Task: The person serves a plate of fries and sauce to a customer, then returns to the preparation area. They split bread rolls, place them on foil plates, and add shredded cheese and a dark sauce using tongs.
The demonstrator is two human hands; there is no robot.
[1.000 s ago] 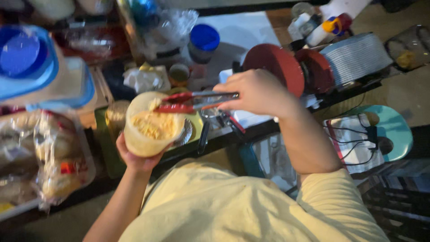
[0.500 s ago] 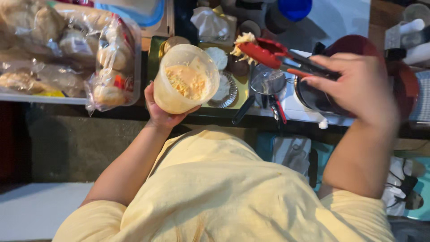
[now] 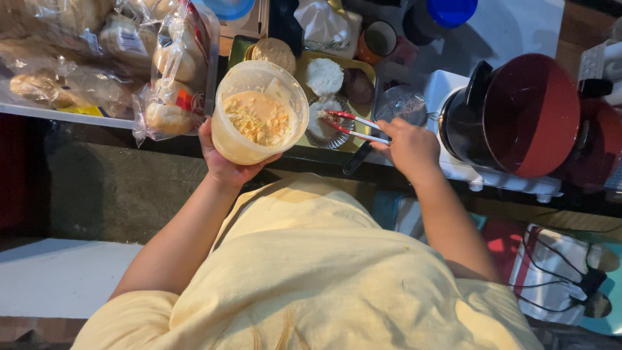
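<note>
My left hand holds up a clear plastic tub of creamy shredded slaw. My right hand grips red-tipped metal tongs, their tips open just above a small foil dish on a yellow-green tray. A white round bun half, a dark patty and a tan bun half also lie on the tray. I wear a pale yellow shirt.
Bagged bread rolls lie at the left on a white shelf. A red and black pot stands on a white appliance at the right. A blue-lidded jar, a cup and tissue sit behind.
The tongs have come down from above the tray with slaw to the foil dish. The tub has stayed raised in my left hand. The view has shifted.
</note>
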